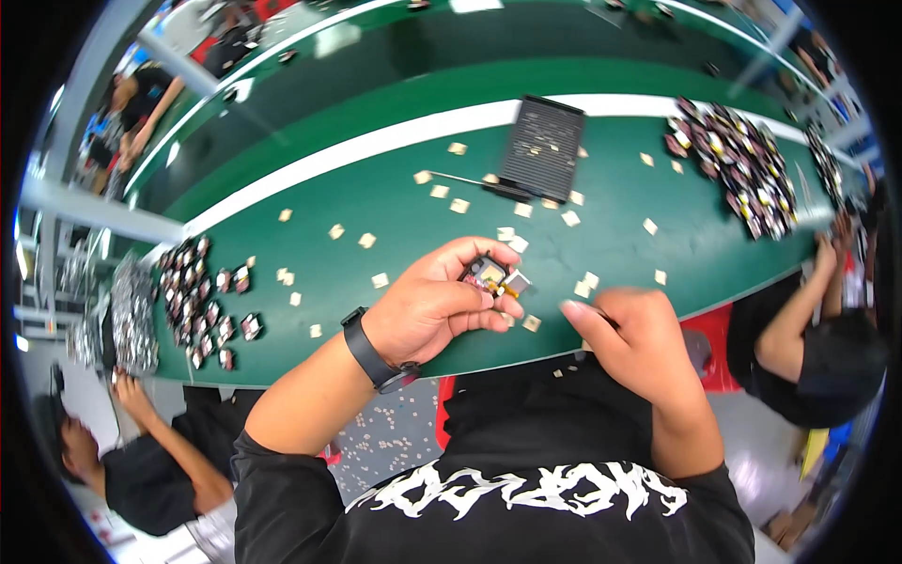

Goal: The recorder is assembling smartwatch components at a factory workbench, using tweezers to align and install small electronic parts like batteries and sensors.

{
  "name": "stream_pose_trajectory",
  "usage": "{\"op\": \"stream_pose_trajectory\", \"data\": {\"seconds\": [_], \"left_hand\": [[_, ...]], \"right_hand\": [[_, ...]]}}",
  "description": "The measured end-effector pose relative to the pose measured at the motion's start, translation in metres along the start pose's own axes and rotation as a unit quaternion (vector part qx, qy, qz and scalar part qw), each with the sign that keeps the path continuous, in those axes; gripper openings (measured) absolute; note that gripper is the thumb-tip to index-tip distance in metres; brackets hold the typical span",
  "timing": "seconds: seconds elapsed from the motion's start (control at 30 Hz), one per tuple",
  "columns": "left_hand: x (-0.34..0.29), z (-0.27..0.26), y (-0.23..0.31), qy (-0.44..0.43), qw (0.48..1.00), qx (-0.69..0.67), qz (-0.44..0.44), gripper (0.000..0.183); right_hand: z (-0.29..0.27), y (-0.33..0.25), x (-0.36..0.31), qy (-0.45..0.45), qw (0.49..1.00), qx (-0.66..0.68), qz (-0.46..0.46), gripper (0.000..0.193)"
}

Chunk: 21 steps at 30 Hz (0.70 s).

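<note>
Your left hand [427,301], just below the middle of the frame, grasps a small black module [487,270] between thumb and fingers, raised above the green tabletop [695,254]. A small silver-grey square piece [518,281] and a bit of yellow show at the module's right side; whether that piece is joined to it is too small to tell. Your right hand [639,334], right of centre, is well apart from the module, its fingers curled and its thumb pointing left. Something dark shows by the fingers, but you cannot tell from this view whether they grip it.

To handle the module well, support it by its edges and leave its pale square face uncovered. Pinch lightly, since the small piece at its side looks easy to bend. Bring your right hand in from the open right side so your left fingers do not block your view, and steady both wrists.

Pale square chips [380,280] lie scattered around your hands, so mind your sleeves. A black ribbed tray [548,141] sits at upper centre, with dark modules grouped at left [193,296] and at upper right [742,174].
</note>
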<state>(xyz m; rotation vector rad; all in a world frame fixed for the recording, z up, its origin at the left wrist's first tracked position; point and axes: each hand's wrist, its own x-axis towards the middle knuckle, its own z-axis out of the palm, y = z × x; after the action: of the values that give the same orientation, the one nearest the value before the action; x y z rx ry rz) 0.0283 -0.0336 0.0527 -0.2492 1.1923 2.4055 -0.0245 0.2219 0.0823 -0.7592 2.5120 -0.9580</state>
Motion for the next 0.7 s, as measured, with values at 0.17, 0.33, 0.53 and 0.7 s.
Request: {"op": "stream_pose_trajectory", "data": {"seconds": [0.17, 0.33, 0.53, 0.7], "left_hand": [[0.033, -0.002, -0.011, -0.014, 0.992, 0.121, 0.008, 0.048], [0.037, -0.021, -0.016, -0.038, 0.981, 0.182, 0.056, 0.050], [0.031, -0.041, -0.024, -0.048, 0.978, 0.178, 0.098, 0.050], [0.027, -0.043, -0.018, -0.044, 0.969, 0.219, 0.105, 0.050]], "right_hand": [[0.015, 0.001, -0.001, 0.107, 0.977, 0.186, 0.010, 0.015], [0.025, -0.001, 0.006, 0.038, 0.978, 0.204, 0.026, 0.011], [0.045, -0.017, 0.027, -0.052, 0.943, 0.297, 0.142, 0.010], [0.059, -0.027, 0.040, -0.074, 0.900, 0.372, 0.214, 0.012]]}}
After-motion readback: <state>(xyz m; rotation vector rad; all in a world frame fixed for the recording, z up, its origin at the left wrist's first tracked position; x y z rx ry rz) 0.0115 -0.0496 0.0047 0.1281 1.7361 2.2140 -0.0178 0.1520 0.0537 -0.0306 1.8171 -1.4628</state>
